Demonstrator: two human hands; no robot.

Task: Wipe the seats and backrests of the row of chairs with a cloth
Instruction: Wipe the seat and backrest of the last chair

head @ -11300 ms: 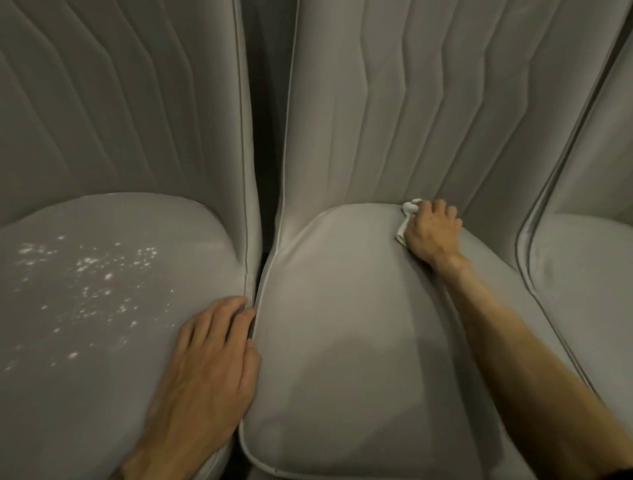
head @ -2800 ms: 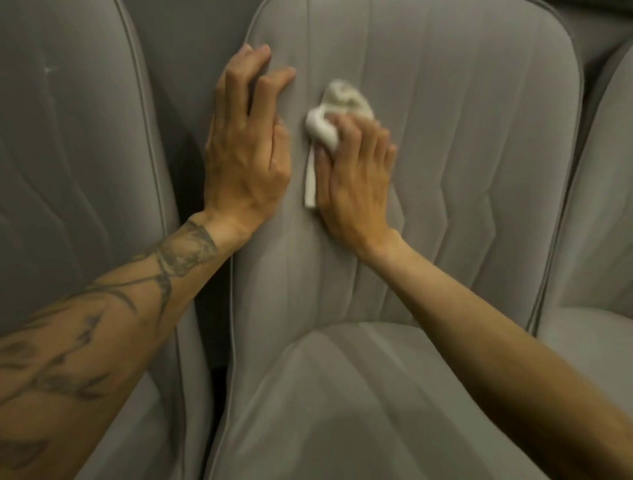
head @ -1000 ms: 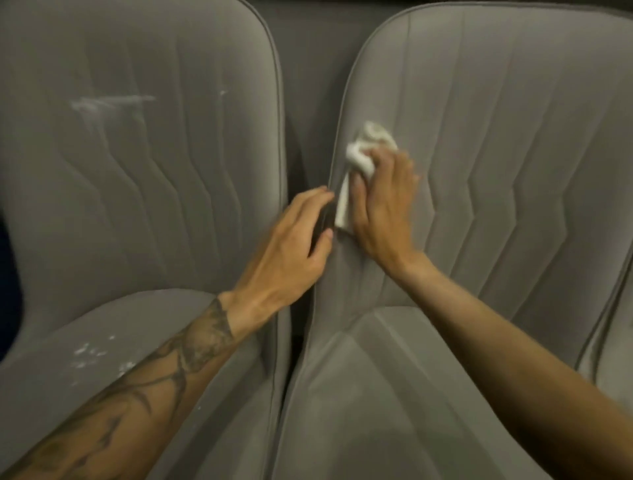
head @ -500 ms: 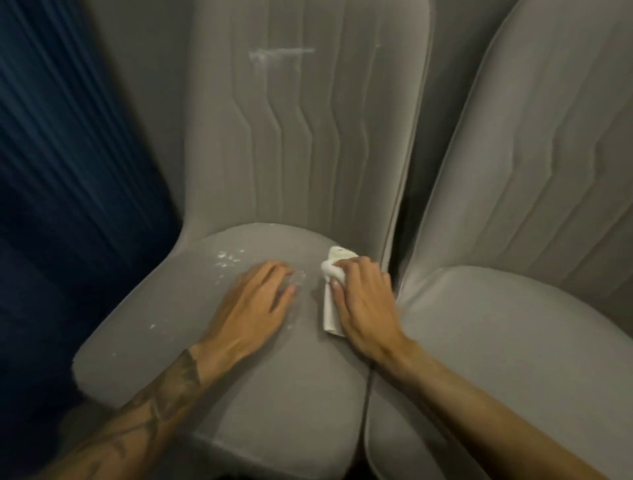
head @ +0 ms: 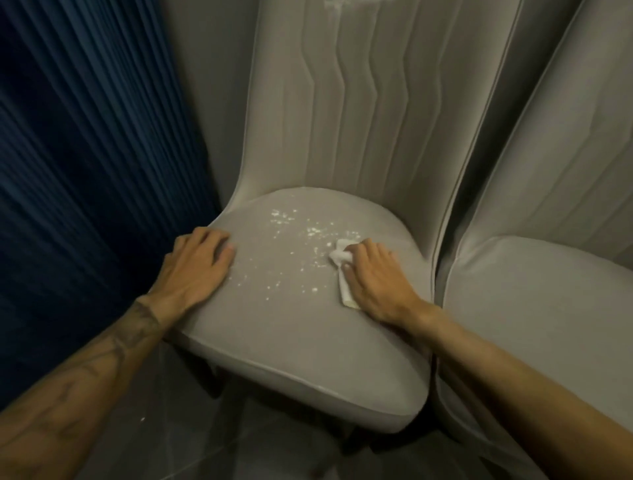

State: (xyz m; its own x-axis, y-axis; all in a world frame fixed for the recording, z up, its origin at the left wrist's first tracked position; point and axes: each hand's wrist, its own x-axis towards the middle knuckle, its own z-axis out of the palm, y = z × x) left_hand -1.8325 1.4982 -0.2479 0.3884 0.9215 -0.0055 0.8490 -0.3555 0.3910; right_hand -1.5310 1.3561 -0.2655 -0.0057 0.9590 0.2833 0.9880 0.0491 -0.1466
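Nearest to me I see a dark floor [head: 239, 455] under the front lip of the chair, and both forearms reaching in from the bottom corners; the left forearm [head: 85, 377] carries a dark tattoo. They lead to the grey seat [head: 291, 339] of the end chair, where both hands are down on the upholstery.

My left hand [head: 197, 270] lies flat on the seat's left edge, fingers straight and slightly spread, holding nothing. My right hand [head: 373, 282] sits toward the seat's right side, on top of the white cloth [head: 339, 256]. Its fingertips curl over the bunched end, and a flat strip of cloth shows along the thumb side. The cloth is pressed against the seat, well apart from the left hand.

Between the two hands and just beyond them, white specks [head: 298, 236] are scattered over the middle and rear of the seat, the closest ones touching the cloth's bunched end.

Farther back rises the backrest [head: 359, 120] with vertical zigzag stitching, and a pale smear [head: 337, 3] shows at the top edge of view. A pleated blue curtain [head: 85, 154] hangs to the left of the chair. On the right stands the neighbouring chair [head: 548, 308], just beside this one, its seat nothing but bare grey upholstery
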